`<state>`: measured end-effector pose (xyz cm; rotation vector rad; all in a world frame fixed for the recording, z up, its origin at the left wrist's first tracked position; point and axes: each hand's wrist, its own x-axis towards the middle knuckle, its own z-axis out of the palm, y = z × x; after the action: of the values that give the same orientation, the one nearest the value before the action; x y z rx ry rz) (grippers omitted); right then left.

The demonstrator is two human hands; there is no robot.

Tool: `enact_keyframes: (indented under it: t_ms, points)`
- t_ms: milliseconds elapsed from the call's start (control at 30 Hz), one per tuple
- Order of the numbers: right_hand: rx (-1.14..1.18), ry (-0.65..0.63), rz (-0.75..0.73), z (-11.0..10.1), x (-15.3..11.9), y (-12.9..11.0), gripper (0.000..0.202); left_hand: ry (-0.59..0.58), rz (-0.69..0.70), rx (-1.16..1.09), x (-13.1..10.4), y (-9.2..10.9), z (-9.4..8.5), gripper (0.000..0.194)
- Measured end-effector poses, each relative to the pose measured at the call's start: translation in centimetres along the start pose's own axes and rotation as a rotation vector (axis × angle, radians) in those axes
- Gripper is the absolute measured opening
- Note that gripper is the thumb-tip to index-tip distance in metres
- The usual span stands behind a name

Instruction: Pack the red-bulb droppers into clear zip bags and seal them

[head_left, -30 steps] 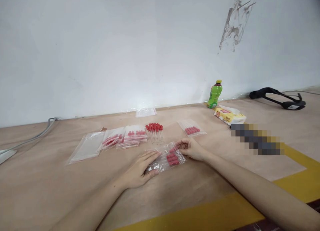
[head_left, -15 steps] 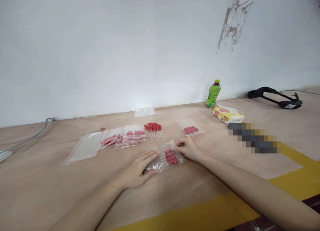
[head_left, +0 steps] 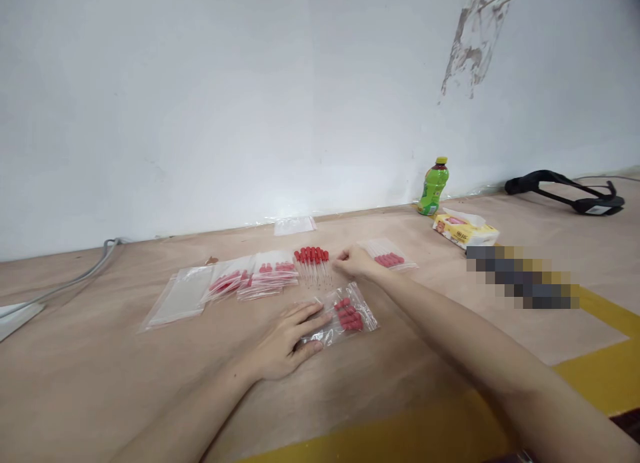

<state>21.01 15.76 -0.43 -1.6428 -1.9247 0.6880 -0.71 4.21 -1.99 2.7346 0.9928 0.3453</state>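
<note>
Here's your left hand point(head_left: 287, 339), low over the table point(head_left: 100, 383), its fingers loosely spread and resting on the left end of the near clear bag point(head_left: 369, 311), thumb standing apart. Inside that bag, red handles point(head_left: 350, 318) bunch toward the right. And over at the far side, your right hand point(head_left: 356, 261) sits right at the right edge of the loose red-handled pins point(head_left: 312, 256), fingers curled in toward the thumb; whether they pinch a pin, you can't tell from here! Just beyond that wrist lies another filled bag point(head_left: 390, 255). To the left of the loose pins, a pile of filled bags point(head_left: 270, 276) overlaps, with flat bags point(head_left: 185, 293) farther left. Far right, a green bottle point(head_left: 433, 189) stands behind a tissue pack point(head_left: 463, 231).
</note>
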Motion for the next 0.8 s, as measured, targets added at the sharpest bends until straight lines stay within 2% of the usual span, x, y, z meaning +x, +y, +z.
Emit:
enact_keyframes:
  t_ms: [100,200,300,400,567,667,800]
  points:
    - [-0.050,-0.012,0.065,1.4,1.7,-1.5,0.017,0.035,0.010,-0.034,0.0,0.0,0.0,0.041]
    - [-0.096,0.005,0.090,2.7,3.1,-2.0,0.014,0.057,0.029,-0.059,0.1,0.0,0.1,0.041]
    - [-0.111,0.017,0.080,3.4,4.0,-2.1,0.027,0.030,0.018,-0.036,0.1,0.0,0.1,0.042]
    - [-0.094,0.048,0.071,2.8,3.9,-2.0,0.043,0.000,-0.004,-0.009,0.0,0.0,0.0,0.044]
    - [0.024,0.218,-0.032,-0.6,1.0,0.3,0.054,0.006,-0.004,-0.002,-0.1,0.1,0.0,0.045]
    - [0.362,0.357,-0.084,-1.6,-1.8,3.1,0.056,0.022,0.004,-0.004,-0.1,0.0,0.1,0.045]
    - [0.693,0.398,-0.030,-1.2,-4.7,5.5,0.047,0.028,-0.001,-0.015,0.0,-0.1,0.1,0.045]
